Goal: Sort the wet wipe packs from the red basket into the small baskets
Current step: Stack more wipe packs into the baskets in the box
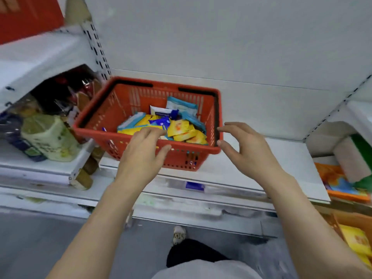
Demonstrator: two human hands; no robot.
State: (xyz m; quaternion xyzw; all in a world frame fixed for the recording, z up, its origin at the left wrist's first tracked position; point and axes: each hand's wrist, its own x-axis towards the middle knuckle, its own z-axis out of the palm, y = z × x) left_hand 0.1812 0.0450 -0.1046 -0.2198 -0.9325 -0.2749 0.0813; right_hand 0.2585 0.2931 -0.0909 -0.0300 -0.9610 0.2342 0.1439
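White metal shop shelving (261,156) with perforated uprights filled the view, much of it smeared by motion blur. On its bare shelf board sat a red slatted plastic basket (112,111) with black handle strips folded along its rim. Inside lay a loose heap of flat, glossy wet wipe packs (181,129), yellow, blue and white; their printing was too blurred to read, and the near wall hid the lowest of them.

The left hand (143,150) rested over the basket's near rim, fingers relaxed and slightly bent, gripping nothing. The right hand (247,146) hovered just beside the basket's right corner, fingers spread wide and loosely curved, empty.

At left, soft bagged goods (48,137) crowded a neighbouring shelf, their shapes indistinct. At the right edge, an orange basket holding yellow packs (354,238) was cut off by the frame, possibly one of the small sorting baskets.
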